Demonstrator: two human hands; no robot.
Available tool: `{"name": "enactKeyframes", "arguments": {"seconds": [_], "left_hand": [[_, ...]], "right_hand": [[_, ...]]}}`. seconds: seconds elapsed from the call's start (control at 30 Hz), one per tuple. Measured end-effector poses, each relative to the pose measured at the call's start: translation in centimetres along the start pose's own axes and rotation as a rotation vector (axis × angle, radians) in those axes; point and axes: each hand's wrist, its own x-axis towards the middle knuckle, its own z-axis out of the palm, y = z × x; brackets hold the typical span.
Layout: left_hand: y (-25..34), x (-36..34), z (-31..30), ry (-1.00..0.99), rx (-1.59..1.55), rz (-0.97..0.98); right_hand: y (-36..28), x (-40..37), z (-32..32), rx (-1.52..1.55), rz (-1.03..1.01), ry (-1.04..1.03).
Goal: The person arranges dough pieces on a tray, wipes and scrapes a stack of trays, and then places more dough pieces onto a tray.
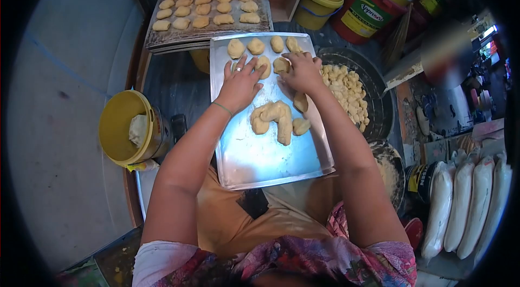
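A metal tray (254, 162) rests on my lap with pieces of dough on it. My left hand (240, 84) lies at the tray's left side, fingers spread, its fingertips beside a dough piece (264, 67) in the second row. On the right, my right hand (304, 74) has its thumb and fingertips at the edge of another dough piece (281, 65). A row of rounded dough pieces (256, 46) sits along the far edge. Nearer me lie a bent dough strip (281, 119) and a small dough lump (300, 126). My right forearm partly covers one more piece (300, 102).
Beyond the tray, a baking sheet (214, 32) carries several shaped dough pieces. A black basin (374, 81) of small dough lumps stands at the right. A yellow bucket (116, 146) is at the left; plastic-wrapped rolls (460, 205) lie at the lower right.
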Motion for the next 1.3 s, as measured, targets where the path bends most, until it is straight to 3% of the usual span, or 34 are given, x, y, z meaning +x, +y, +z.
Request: {"name": "enactKeyframes", "arguments": {"seconds": [0.03,0.13,0.17,0.3,0.37,0.4,0.43,0.53,0.57,0.67,0.8,0.83,0.93,1.03,1.13,1.2,1.23,1.3], "left_hand": [[0.1,0.0,0.2,0.030,-0.012,-0.007],[-0.3,0.0,0.0,0.129,-0.009,-0.002],[-0.4,0.0,-0.2,0.164,-0.001,0.003],[1.1,-0.9,-4.3,-0.113,-0.344,-0.099],[3.0,-3.5,-3.7,-0.220,-0.583,-0.094],[4.3,-4.4,-4.2,-0.296,-0.483,-0.014],[4.6,-5.0,-3.5,-0.237,-0.451,-0.042],[5.2,-6.3,-3.9,-0.026,-0.460,-0.242],[5.3,-6.7,-4.4,0.054,-0.478,-0.326],[4.3,-7.9,-4.8,0.212,-0.619,-0.568],[3.3,-8.1,-3.3,0.297,-0.423,-0.540],[3.2,-8.0,-2.5,0.317,-0.424,-0.513],[2.8,-7.1,-1.8,0.348,-0.448,-0.412],[2.5,-7.2,-1.5,0.276,-0.530,-0.336],[2.3,-6.9,-1.7,0.208,-0.563,-0.354],[2.6,-6.1,-1.8,0.209,-0.538,-0.386],[2.6,-5.7,-1.7,0.206,-0.420,-0.322],[2.8,-4.9,-1.5,0.198,-0.194,-0.201]], "right_hand": [[0.2,-0.5,-0.4,0.040,-0.006,0.051],[0.5,-2.6,-2.9,0.189,0.225,-0.196],[0.5,-3.7,-3.9,0.092,0.216,-0.304],[1.8,-6.0,-2.3,0.300,0.160,-0.450],[1.9,-5.6,-3.2,0.324,0.229,-0.277],[2.0,-5.4,-3.5,0.339,0.264,-0.193],[2.6,-5.1,-3.4,0.356,0.256,-0.062],[3.1,-4.9,-3.2,0.358,0.349,-0.089],[2.9,-5.3,-2.5,0.192,0.340,-0.188],[0.1,-7.0,-2.8,0.067,0.151,-0.009],[-4.4,-9.1,-2.1,0.181,0.118,-0.243],[-4.3,-9.1,-0.9,0.179,0.020,-0.154],[-4.0,-7.5,-1.3,0.415,0.254,-0.271],[-3.6,-6.5,0.2,0.753,0.318,0.016],[-3.1,-5.3,1.8,0.738,0.238,-0.131],[-3.2,-5.7,1.4,0.564,0.164,-0.094],[-3.6,-6.1,0.5,0.476,0.127,-0.076],[-4.3,-7.2,-1.7,0.281,0.107,-0.295]]}}
